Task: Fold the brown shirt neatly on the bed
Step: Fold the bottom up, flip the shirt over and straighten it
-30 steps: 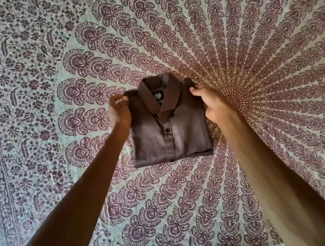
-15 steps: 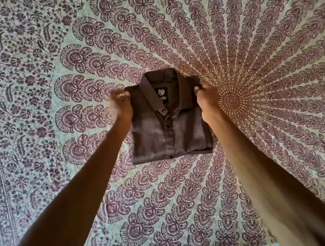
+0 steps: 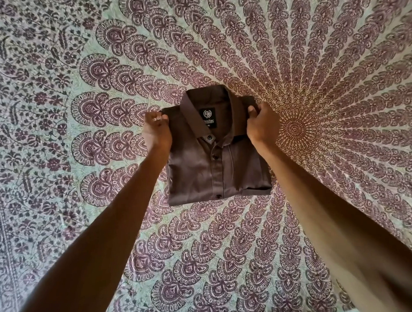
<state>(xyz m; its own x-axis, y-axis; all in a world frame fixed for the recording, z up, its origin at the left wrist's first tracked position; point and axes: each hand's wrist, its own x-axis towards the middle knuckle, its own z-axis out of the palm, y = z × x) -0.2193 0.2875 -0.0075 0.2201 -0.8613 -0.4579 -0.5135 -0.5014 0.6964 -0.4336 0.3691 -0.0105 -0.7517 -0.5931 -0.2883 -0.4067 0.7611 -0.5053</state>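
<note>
Hands come in from the near side on two bare, outstretched arms, one to each shoulder of the brown shirt (image 3: 215,169). It lies flat on the patterned bedspread (image 3: 81,94), folded to a compact rectangle. The front faces up, the collar (image 3: 192,114) is at the far end and the folded bottom edge is nearest the person.

The left hand (image 3: 156,132) is at the shoulder corner on the person's left, its fingers curled in and pinching the edge of the cloth. The right hand (image 3: 262,126) is at the opposite shoulder, fingers hooked over the folded edge. How much cloth it has under them I can't quite make out from here, but it does grip the fold. The two hands are well apart, with the collar and the placket between them.

Inside the open collar a black neck label (image 3: 209,118) shows a round emblem and pale lettering. Dark buttons (image 3: 215,157) run down the placket, one of them near the bottom fold. A tucked-under layer shows as a darker band at the lower right corner.

The bedspread is pale green, printed with purple paisley rows fanning out from a round medallion (image 3: 293,129) just to the right of the right hand. A flowered border fills the left side.
</note>
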